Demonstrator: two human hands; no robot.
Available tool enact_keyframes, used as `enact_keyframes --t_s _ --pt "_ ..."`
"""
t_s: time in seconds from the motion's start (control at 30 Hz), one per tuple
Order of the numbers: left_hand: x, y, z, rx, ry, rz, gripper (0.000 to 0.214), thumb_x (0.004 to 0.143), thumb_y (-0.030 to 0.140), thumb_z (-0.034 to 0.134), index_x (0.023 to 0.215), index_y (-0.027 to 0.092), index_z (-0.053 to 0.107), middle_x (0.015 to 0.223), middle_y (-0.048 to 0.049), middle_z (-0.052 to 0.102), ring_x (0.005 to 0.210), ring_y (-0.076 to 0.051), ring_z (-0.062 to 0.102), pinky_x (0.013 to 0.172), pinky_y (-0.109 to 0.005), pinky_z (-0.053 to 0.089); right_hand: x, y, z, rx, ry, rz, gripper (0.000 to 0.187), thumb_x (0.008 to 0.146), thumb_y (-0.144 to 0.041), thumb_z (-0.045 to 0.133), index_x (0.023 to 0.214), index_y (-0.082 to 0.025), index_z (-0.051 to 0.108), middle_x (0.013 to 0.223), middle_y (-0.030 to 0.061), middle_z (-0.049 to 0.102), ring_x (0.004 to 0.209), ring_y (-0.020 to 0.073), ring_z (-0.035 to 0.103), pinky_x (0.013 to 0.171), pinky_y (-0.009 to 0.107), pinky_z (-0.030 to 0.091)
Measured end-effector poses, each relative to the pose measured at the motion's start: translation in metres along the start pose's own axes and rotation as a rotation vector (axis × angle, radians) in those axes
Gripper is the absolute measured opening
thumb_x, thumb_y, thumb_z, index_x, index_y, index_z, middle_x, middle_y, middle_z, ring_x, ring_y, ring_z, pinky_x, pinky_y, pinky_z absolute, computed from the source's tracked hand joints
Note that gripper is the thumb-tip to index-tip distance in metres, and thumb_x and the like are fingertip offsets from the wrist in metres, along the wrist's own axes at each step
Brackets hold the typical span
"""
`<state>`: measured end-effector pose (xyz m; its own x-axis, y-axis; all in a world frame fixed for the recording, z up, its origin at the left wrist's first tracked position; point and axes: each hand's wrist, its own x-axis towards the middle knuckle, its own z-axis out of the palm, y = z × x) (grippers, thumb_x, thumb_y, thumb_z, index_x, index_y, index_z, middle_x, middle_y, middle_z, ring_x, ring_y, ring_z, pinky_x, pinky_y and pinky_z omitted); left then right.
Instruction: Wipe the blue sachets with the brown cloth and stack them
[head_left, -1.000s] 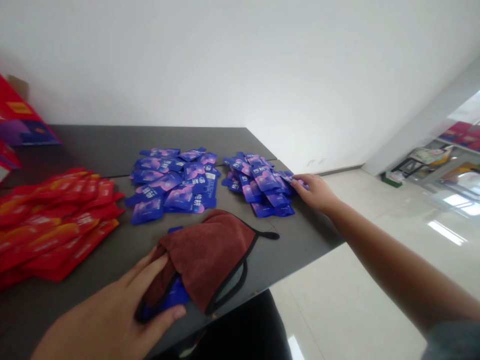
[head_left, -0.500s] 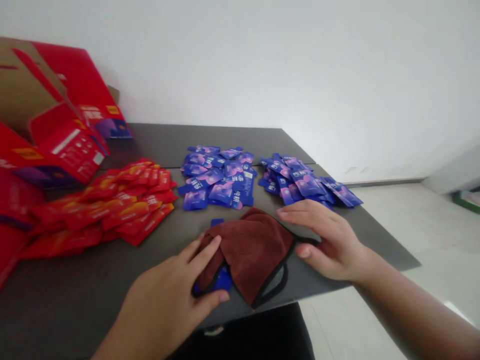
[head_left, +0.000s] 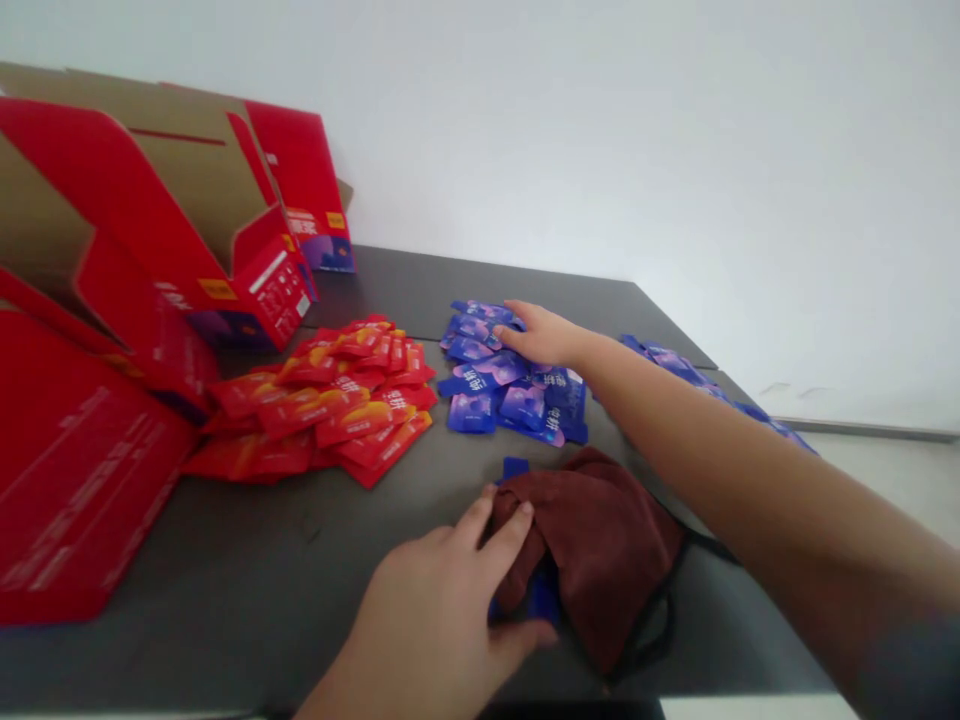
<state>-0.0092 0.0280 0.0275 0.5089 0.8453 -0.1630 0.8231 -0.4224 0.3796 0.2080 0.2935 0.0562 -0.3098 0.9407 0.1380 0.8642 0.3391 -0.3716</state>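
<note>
My left hand (head_left: 450, 590) rests on a brown cloth face mask (head_left: 600, 540) with black edging, its fingertips on the left end and its thumb near the lower edge, gripping that end. Blue packets (head_left: 544, 595) show from under the mask's left end; how many lie there is hidden. My right hand (head_left: 541, 335) is stretched out over the back of a pile of blue-purple packets (head_left: 523, 400). Its thumb and fingers are apart at the top packets, and I see nothing lifted in them.
Left of that pile lies a heap of red packets (head_left: 345, 390). Open red cardboard boxes (head_left: 82, 470) stand along the left side, against the wall. A second group of blue packets (head_left: 675, 365) lies at the right, partly behind my right forearm. The grey table (head_left: 300, 560) ends at the right.
My right hand has left the mask's right side and reached forward to the middle blue pile. My left hand stays on the mask. The view has turned, shifting everything rightward.
</note>
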Motion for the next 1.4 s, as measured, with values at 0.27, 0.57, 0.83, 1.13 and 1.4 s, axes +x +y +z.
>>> enact_keyframes --t_s 0.27,0.57,0.83,1.13,1.4 --pt "0.014 -0.005 -0.002 -0.042 -0.162 0.042 0.105 0.081 0.074 0.086 0.170 0.039 0.042 0.176 -0.0193 0.035 0.112 -0.046 0.079 0.089 -0.061 0.068 0.093 0.021 0.040 -0.089 -0.091 0.059 0.049 0.106 -0.044 0.070 0.148 -0.022 0.063 0.158 0.0144 0.057 0.140 0.0345 0.059 0.116 0.062 0.050" --pt "0.019 -0.011 0.010 -0.005 -0.168 0.086 0.112 0.081 0.074 0.086 0.173 0.042 0.031 0.174 -0.0229 0.035 0.094 -0.043 0.082 0.071 -0.058 0.071 0.085 0.050 0.040 -0.093 -0.213 -0.020 0.047 0.108 -0.046 0.067 0.148 -0.023 0.064 0.159 0.0143 0.058 0.141 0.0335 0.059 0.118 0.061 0.049" --pt "0.008 -0.006 0.006 -0.062 -0.069 0.037 0.111 0.082 0.076 0.084 0.172 0.033 0.037 0.174 -0.0190 0.039 0.114 -0.045 0.078 0.089 -0.062 0.068 0.042 0.035 0.027 -0.152 -0.163 -0.063 0.063 0.108 -0.060 0.050 0.161 -0.026 0.057 0.170 0.0176 0.049 0.161 0.0456 0.040 0.130 0.074 0.027" --pt "-0.001 -0.006 0.013 -0.081 0.109 0.008 0.131 0.077 0.072 0.091 0.174 0.012 0.026 0.163 -0.0202 0.057 0.125 -0.039 0.074 0.102 -0.050 0.064 -0.182 -0.049 -0.008 -0.161 -0.137 -0.246 0.065 0.111 -0.056 0.050 0.168 -0.025 0.046 0.171 0.0143 0.049 0.152 0.0351 0.055 0.124 0.056 0.049" --pt "-0.012 -0.015 0.013 -0.026 0.207 0.218 0.079 0.112 0.065 0.039 0.173 0.014 0.028 0.168 -0.0177 0.052 0.136 -0.036 0.068 0.106 -0.053 0.061 -0.283 -0.055 0.009 -0.141 -0.126 -0.259 0.069 0.106 -0.050 0.064 0.168 -0.028 0.043 0.170 0.0204 0.046 0.153 0.0429 0.050 0.115 0.068 0.053"
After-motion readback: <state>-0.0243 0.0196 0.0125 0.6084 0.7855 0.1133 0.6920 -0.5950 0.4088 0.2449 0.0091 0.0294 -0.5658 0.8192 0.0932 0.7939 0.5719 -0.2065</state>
